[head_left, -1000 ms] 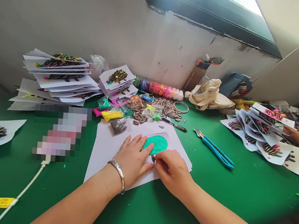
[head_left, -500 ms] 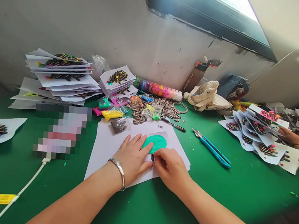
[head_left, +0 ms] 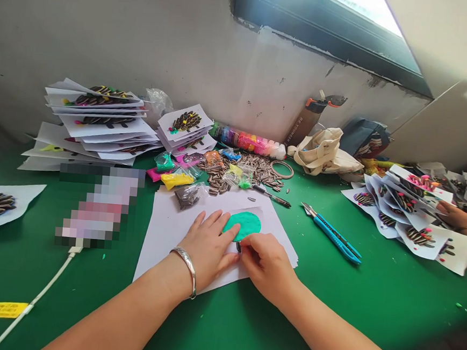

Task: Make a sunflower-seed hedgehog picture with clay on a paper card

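One left hand (head_left: pixel 207 244) spread, right hand (head_left: pixel 269 261) pinching dark bit (head_left: pixel 238 246) below turquoise disc (head_left: pixel 246 224), tabletop (head_left: pixel 388 295) past paper's (head_left: pixel 161 228) right edge

From my end I see the dark piece (head_left: pixel 238 246) at the right hand's (head_left: pixel 269 261) fingertips standing more upright below the green disc (head_left: pixel 243 226) than its slant a second ago (my camera view has drifted slightly, too).

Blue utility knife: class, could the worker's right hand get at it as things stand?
Probably yes: the blue utility knife lies uncovered to the right hand's right, with only paper and green tabletop between. The hand, though, seems to be pinching a small dark piece.
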Available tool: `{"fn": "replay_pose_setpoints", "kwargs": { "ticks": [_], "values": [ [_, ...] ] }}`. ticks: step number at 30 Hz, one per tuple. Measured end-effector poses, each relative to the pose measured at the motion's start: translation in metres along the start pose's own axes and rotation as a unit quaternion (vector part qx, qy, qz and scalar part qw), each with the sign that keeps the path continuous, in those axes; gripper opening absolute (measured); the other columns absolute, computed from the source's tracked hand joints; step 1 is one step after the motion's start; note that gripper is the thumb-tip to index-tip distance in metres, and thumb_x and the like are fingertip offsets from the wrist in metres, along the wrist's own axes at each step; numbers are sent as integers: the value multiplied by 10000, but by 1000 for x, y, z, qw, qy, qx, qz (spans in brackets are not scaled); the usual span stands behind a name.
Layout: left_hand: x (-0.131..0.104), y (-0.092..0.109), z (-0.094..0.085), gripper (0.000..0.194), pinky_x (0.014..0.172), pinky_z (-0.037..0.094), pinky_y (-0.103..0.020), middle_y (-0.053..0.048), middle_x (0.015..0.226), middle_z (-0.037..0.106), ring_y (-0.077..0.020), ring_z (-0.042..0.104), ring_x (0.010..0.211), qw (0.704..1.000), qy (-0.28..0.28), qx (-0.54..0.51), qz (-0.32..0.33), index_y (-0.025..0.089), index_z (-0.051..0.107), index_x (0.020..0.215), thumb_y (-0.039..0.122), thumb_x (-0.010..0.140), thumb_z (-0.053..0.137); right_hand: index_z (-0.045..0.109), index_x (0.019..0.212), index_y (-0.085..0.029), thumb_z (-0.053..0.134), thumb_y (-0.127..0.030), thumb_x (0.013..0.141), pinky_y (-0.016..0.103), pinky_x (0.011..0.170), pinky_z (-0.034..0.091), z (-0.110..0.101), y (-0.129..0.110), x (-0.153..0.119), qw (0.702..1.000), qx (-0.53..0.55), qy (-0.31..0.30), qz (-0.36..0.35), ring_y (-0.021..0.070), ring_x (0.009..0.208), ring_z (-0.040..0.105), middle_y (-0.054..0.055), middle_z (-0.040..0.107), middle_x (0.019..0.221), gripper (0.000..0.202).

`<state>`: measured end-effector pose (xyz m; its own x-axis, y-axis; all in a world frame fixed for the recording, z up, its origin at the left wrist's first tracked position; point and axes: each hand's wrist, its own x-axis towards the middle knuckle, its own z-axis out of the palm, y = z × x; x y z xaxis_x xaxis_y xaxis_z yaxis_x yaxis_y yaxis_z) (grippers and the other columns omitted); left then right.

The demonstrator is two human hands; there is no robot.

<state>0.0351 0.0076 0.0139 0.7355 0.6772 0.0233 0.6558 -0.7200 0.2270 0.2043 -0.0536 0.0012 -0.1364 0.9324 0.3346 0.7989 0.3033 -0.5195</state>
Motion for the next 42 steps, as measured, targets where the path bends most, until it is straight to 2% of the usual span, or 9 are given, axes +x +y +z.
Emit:
{"fn": "replay_pose_setpoints", "kwargs": {
  "ticks": [3, 28, 37, 42],
  "values": [
    [0, 0, 0, 496, 1073, 230, -567, -138, 1430, 403, -342, 298, 1334, 1000, -1, 0, -1, 214, 468, 1323, 436, 880, 487, 552, 819, -201, 484, -105, 827, 270, 658, 372, 0, 0, 0, 1000, 7, 15, -8, 146, 683, 537, -4, 627, 738, 118],
    [-1, 0, 0, 478, 1067, 227, -554, -124, 1410, 424, -330, 319, 1318, 1000, 21, -12, 1, 239, 484, 1294, 450, 867, 512, 556, 778, -202, 485, -92, 783, 263, 632, 379, -6, -4, -4, 1000, 9, -10, -13, 140, 642, 516, -5, 607, 680, 130],
    [0, 0, 0, 496, 1068, 222, -554, -131, 1411, 421, -331, 311, 1321, 1000, 11, -9, 1, 224, 473, 1307, 448, 867, 509, 539, 744, -199, 488, -78, 756, 257, 624, 359, -8, -4, -5, 1000, -2, -7, -13, 126, 598, 473, -26, 580, 632, 132],
    [0, 1, -1, 499, 1069, 222, -559, -141, 1416, 414, -338, 309, 1322, 1000, 8, -11, 2, 211, 474, 1310, 438, 867, 512, 553, 757, -200, 489, -77, 751, 258, 617, 361, -9, -5, -5, 1000, -1, -6, -2, 130, 612, 501, -20, 598, 647, 139]
  ]
}}
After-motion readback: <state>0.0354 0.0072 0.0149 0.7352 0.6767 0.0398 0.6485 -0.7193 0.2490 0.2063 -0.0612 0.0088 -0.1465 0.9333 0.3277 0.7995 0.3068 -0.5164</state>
